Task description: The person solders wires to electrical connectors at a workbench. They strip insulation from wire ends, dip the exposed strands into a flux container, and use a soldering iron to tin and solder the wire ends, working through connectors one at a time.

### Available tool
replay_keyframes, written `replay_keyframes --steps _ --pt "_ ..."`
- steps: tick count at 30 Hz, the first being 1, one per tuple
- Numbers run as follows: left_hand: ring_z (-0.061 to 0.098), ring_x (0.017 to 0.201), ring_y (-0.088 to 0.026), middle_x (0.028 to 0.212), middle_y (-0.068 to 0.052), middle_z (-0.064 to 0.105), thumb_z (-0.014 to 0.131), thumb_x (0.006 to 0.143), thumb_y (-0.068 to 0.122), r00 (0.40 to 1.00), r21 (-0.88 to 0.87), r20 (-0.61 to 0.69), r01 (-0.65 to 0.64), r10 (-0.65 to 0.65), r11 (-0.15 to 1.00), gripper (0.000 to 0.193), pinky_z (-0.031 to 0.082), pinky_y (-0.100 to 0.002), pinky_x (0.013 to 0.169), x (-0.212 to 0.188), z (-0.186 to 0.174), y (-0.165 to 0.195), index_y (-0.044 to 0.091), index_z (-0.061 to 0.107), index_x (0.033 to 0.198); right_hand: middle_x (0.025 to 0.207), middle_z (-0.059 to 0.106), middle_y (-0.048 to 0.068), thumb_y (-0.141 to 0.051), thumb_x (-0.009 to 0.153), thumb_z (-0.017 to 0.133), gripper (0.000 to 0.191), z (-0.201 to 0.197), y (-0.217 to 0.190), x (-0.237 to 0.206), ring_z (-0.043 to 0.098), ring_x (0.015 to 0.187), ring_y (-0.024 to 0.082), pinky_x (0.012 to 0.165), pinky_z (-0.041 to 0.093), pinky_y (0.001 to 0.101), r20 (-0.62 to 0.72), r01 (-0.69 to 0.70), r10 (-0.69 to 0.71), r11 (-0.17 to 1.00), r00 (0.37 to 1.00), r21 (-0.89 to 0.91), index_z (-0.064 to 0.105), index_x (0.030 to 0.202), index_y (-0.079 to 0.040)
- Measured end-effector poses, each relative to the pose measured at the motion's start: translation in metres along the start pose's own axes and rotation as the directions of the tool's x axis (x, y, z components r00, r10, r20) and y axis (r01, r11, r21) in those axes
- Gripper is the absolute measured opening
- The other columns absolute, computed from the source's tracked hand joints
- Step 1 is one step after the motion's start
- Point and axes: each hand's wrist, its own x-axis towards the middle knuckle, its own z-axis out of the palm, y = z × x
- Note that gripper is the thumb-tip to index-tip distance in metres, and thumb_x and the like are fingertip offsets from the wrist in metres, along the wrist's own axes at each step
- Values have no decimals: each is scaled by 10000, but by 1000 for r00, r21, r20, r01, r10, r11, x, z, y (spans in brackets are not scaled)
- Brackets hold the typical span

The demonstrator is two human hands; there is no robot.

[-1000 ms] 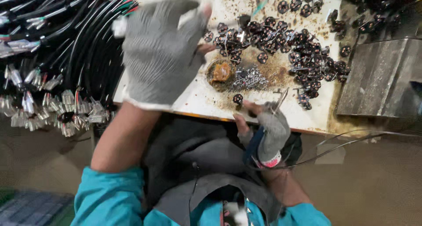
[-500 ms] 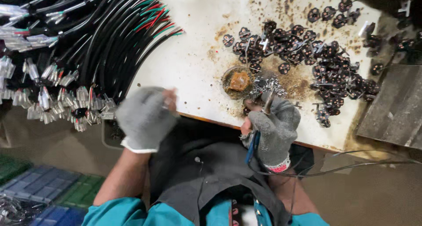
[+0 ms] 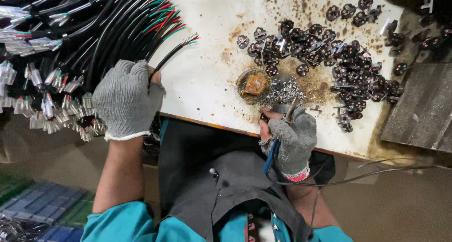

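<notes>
The left hand point(image 3: 126, 100), in a grey knit glove, is closed round one black cable point(image 3: 172, 54) taken from the bundle of cables point(image 3: 89, 39) at ten o'clock. A second ago this hand was spread open above the white table point(image 3: 207, 82); half a second ago it was drawn back to the table edge as a fist; now it is moved to nine o'clock and a cable is gripped, so a fresh cable appears to have been picked for the work. The right hand point(image 3: 289, 138), gloved too, is clamped on a soldering iron point(image 3: 288, 114) with a blue handle, its tip pointed towards twelve o'clock, just short of the small round tin point(image 3: 254, 86) of brown paste. This hand is hardly shifted across the three views. A heap of dark round plug inserts point(image 3: 329, 54) is spread from twelve to two o'clock, and a grey slab point(image 3: 423, 110) is seen at three o'clock
</notes>
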Motion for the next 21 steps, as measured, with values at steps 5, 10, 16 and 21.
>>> replay_keyframes --steps 5,10,16,21 --pt "649 782 -292 842 -72 625 812 804 140 1000 -362 -7 -21 20 932 158 512 -418 684 -19 -26 31 123 656 828 1011 753 113 -109 802 867 220 -3 -1 -2 644 913 362 827 472 462 -20 35 -34 996 999 78 684 920 -82" --pt "648 700 -307 758 -71 620 859 722 207 965 -644 176 -39 197 764 242 498 -417 597 -40 -20 70 131 643 798 943 711 110 -72 892 845 333 -17 -8 -6 671 810 206 737 517 329 13 -154 167 872 986 465 717 1181 35" --pt "650 726 -290 786 -61 621 803 756 173 953 -724 199 -15 230 690 182 523 -402 641 -62 -7 83 145 647 846 1025 755 91 -121 896 832 270 -51 -23 -10 733 928 181 834 574 300 202 -380 329 684 923 623 731 1115 0" --pt "639 733 -321 782 -87 613 833 720 213 897 -687 299 -34 325 726 226 505 -425 626 -68 -7 86 141 646 824 880 776 61 -145 893 830 127 -55 -27 -16 739 815 146 780 561 279 190 -418 374 767 908 487 775 912 -33"
